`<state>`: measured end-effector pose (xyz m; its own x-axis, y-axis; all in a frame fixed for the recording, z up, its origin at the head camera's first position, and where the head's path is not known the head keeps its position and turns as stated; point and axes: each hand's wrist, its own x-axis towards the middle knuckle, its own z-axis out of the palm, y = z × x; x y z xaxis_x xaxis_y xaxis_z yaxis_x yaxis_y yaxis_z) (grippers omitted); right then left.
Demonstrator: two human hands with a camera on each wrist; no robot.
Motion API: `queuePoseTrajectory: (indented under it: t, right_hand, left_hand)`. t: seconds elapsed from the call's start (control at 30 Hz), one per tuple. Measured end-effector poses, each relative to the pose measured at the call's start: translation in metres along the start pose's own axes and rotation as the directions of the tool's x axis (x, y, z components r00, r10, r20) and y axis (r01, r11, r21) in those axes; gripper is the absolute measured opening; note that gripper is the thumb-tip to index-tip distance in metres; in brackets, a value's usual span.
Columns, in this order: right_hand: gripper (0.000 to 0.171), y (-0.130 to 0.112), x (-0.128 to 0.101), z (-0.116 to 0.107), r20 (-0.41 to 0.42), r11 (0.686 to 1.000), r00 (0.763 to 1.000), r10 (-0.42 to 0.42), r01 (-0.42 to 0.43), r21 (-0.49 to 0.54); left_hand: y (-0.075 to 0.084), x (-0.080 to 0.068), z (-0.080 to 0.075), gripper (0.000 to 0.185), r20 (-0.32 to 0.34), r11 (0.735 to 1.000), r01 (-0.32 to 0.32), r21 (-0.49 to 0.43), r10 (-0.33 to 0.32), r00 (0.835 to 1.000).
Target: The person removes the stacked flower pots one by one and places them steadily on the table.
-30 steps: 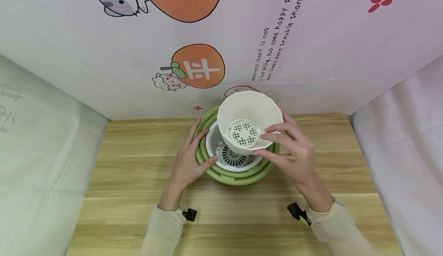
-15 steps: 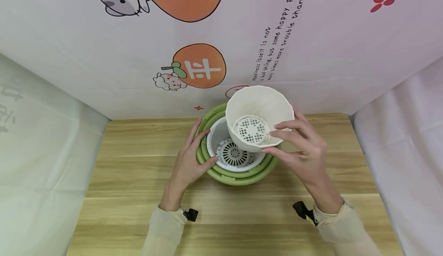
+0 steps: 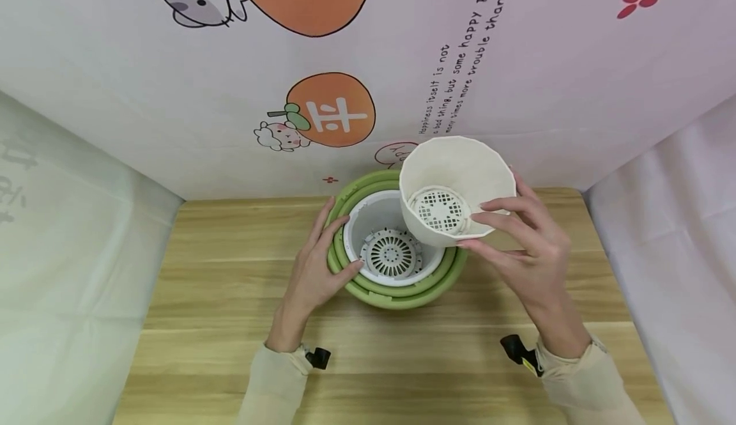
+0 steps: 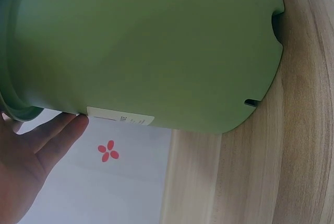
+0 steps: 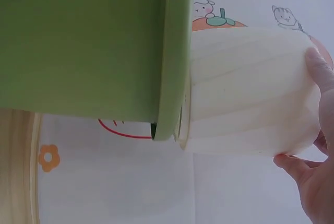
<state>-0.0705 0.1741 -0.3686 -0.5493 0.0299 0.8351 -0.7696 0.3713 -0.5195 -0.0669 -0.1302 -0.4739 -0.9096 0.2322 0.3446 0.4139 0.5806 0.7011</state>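
Observation:
In the head view a green flower pot (image 3: 397, 301) stands upright on the table, with another green pot and a white pot (image 3: 356, 227) nested inside it. A slotted round base (image 3: 391, 254) shows at the bottom of the white one. My left hand (image 3: 310, 271) grips the nest at its left rim; in the left wrist view its fingers (image 4: 65, 135) lie against the green outer wall. My right hand (image 3: 535, 246) pinches the rim of a faceted white flower pot (image 3: 477, 169). That pot hangs tilted above the nest's right side, its grid-holed bottom visible from inside.
The wood-grain table (image 3: 218, 297) extends on both sides of the pots. A printed white cloth (image 3: 201, 112) hangs close behind them, and more cloth (image 3: 667, 220) hangs at the right. A label (image 4: 120, 115) is on the green pot's wall.
My right hand has moved the faceted white pot to the right and slightly away from me, uncovering more of the nest's inside. My left hand has stayed on the rim.

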Motion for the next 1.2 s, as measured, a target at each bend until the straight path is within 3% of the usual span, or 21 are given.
queuePoseTrajectory:
  t: [0.67, 1.2]
  right_hand:
    - [0.051, 0.004, 0.004, -0.007, -0.079, 0.999, 0.997, -0.009, 0.004, -0.053]
    - [0.053, 0.013, 0.004, -0.026, -0.211, 0.996, 0.977, -0.014, -0.004, -0.085]
  left_hand:
    - [-0.002, 0.001, 0.000, 0.079, -0.001, 1.000, 0.003, -0.001, -0.003, 1.000]
    - [-0.002, 0.000, 0.001, 0.078, -0.008, 1.000, 0.002, -0.020, -0.002, 1.000]
